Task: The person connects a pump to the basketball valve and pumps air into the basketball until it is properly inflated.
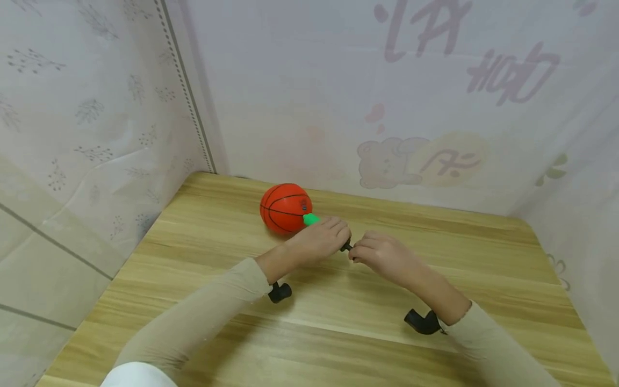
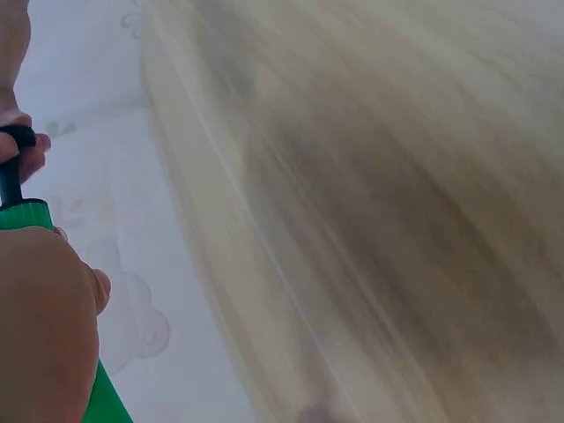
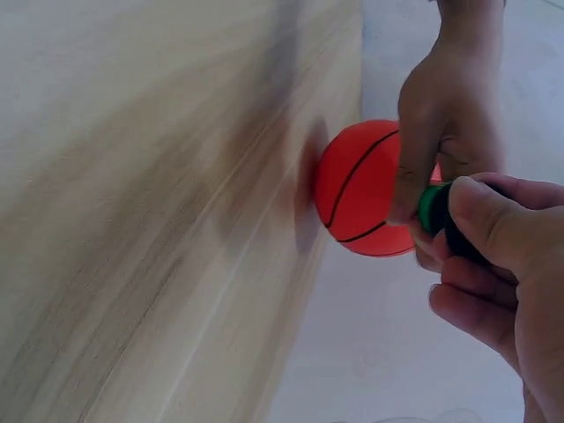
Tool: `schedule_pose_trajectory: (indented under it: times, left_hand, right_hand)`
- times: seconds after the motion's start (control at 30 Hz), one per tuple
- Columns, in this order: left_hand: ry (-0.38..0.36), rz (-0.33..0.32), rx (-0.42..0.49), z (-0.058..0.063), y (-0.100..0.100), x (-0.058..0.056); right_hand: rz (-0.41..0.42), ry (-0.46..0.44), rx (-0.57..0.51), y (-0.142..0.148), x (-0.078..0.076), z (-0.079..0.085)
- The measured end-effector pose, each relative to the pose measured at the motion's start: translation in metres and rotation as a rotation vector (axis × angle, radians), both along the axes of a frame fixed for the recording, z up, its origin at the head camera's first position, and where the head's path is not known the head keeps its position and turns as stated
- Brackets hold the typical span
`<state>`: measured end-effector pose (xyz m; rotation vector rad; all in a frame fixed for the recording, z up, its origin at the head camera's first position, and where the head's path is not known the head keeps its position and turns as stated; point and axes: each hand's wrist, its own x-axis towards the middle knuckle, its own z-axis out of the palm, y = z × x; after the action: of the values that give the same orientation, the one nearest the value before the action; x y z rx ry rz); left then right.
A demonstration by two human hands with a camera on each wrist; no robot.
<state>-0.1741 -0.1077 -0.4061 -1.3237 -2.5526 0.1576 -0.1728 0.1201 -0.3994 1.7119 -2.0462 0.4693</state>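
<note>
An orange-red basketball [image 1: 285, 208] with black lines sits toward the back of the table. Against its right side lies the end of a green hand pump [image 1: 311, 219]; whether a needle enters the ball cannot be seen. My left hand [image 1: 321, 239] wraps around the pump's green body, its fingers curled over it. To the right, my right hand [image 1: 384, 255] grips the pump's black handle [image 2: 18, 137] with thumb and fingers. A short black rod shows between handle and body in the left wrist view. From the right wrist, the ball appears behind both hands.
The wooden table [image 1: 358, 349] extends on all sides of the hands. A patterned white sheet [image 1: 290, 97] hangs behind its far edge, with more at the left and right. Black curved pieces [image 1: 422, 322] sit under both wrists.
</note>
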Motion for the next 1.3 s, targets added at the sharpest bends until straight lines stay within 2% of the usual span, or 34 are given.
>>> schedule_pose_trajectory:
  times: [0.4,0.57,0.73,0.87,1.0,1.3]
  left_hand:
    - [-0.018,0.013,-0.024,0.004,-0.002,0.000]
    - [-0.019,0.009,-0.020,0.004,-0.002,0.000]
    - [-0.001,0.013,-0.032,0.003,-0.001,0.001]
    - [-0.014,0.044,-0.045,0.003,0.001,0.003]
    - [-0.024,0.054,-0.053,0.004,0.004,0.005]
    - [0.013,0.008,-0.056,0.000,0.008,0.008]
  right_hand:
    - [-0.013,-0.118,-0.022,0.052,0.035,0.011]
    - [0.005,-0.126,-0.025,0.064,0.041,0.017]
    - [0.005,-0.112,0.006,0.061,0.037,0.017]
    - [0.002,-0.057,0.031,0.049,0.029,0.013]
    - [0.003,-0.048,0.040,0.034,0.019,0.009]
    - [-0.021,0.026,0.043,0.005,0.004,-0.004]
